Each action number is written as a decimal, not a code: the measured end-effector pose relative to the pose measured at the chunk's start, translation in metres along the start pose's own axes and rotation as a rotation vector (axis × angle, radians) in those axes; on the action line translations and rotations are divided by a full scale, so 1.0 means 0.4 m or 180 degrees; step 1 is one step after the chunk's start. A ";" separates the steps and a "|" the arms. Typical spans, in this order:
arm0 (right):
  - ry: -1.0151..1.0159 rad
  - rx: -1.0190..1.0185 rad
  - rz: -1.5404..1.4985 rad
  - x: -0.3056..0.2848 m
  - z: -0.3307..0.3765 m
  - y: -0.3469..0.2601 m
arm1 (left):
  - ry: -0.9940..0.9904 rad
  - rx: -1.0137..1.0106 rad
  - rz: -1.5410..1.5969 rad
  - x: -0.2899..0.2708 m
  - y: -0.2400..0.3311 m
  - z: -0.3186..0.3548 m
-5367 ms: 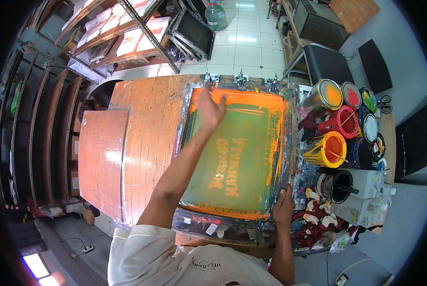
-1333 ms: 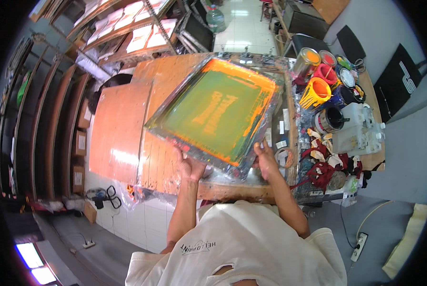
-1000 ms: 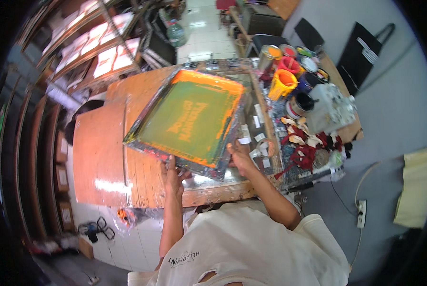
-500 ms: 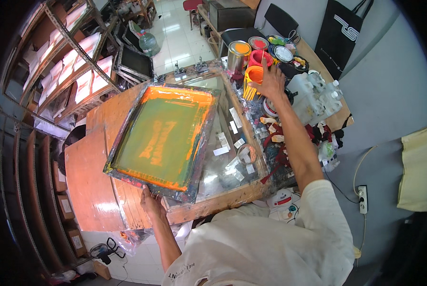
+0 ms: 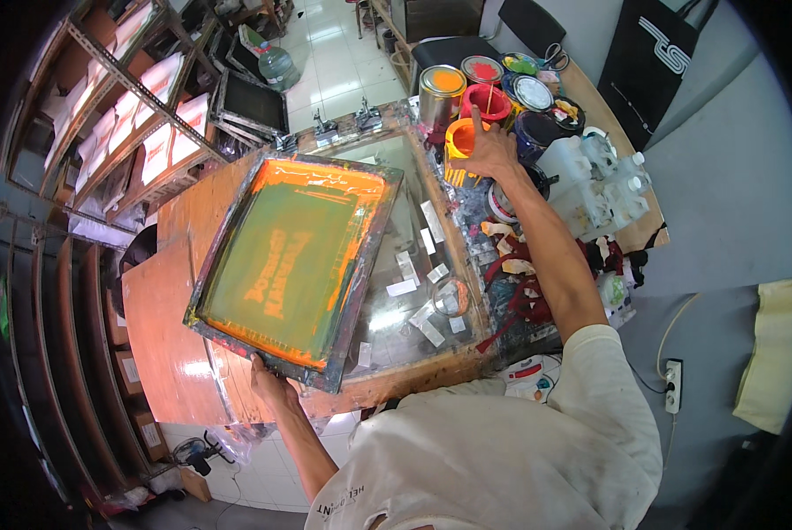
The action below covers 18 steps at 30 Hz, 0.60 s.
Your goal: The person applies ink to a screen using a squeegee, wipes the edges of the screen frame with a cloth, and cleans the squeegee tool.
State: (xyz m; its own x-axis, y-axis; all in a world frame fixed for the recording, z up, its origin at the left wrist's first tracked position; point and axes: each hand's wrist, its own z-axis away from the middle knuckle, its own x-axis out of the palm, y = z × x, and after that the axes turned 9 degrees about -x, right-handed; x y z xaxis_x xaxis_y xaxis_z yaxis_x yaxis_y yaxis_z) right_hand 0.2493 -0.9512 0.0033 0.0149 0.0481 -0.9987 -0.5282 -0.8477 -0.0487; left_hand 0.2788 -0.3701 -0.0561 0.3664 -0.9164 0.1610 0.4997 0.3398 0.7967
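Observation:
My left hand (image 5: 274, 385) is closed on the near edge of a screen-printing frame (image 5: 336, 349), its thumb on top. The frame lies tilted above the table, its green mesh smeared with orange ink along the borders and across a lettered patch in the middle. My right hand (image 5: 495, 155) reaches out to the far right, thumb and index finger spread over the rim of an orange ink tub (image 5: 456, 168). Some of its other fingers are hidden behind the hand. Just beyond stands a red tub (image 5: 495, 95) with a stick in it.
Under the frame is a glass-topped table (image 5: 387, 331) with white tape pieces and a tape roll (image 5: 452, 299). Ink cans (image 5: 435, 104), clear plastic jugs (image 5: 594, 181) and stained rags (image 5: 528, 296) crowd the right side. Metal shelves (image 5: 135, 84) stand at the left.
My right hand has shifted left, further over the orange tub's rim. The screen frame has moved slightly left and nearer with my left hand; the view has shifted a little too.

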 end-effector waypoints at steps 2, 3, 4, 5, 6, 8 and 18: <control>0.0295 -0.0048 -0.0075 0.001 0.019 -0.008 | 0.0032 0.0048 0.0005 0.005 -0.001 -0.004; 0.0296 -0.0141 -0.0099 -0.018 0.034 -0.022 | 0.0109 0.0063 0.0000 0.015 0.002 0.004; 0.0295 -0.0234 -0.0122 -0.034 0.053 -0.036 | 0.0187 0.0077 -0.0004 0.021 0.006 0.010; 0.0443 -0.0364 -0.0222 -0.050 0.083 -0.049 | 0.0154 0.0140 0.0013 0.027 0.009 0.013; 0.0499 -0.0466 -0.0241 -0.051 0.112 -0.057 | 0.0121 0.0189 0.0031 0.032 0.009 0.015; 0.0602 -0.0676 -0.0275 -0.052 0.172 -0.071 | 0.0084 0.0236 0.0019 0.038 0.010 0.016; 0.0469 -0.0793 -0.0592 0.001 0.320 -0.103 | 0.0216 0.0430 -0.0252 0.049 0.021 -0.004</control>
State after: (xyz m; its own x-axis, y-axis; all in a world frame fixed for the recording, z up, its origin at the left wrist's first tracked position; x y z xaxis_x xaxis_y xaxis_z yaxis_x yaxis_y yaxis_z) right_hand 0.1622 -0.8487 0.0064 0.2236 0.1525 -0.9627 -0.2817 -0.9354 -0.2136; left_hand 0.2913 -0.3848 -0.0471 0.3845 -0.9213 0.0584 0.4209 0.2313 0.8771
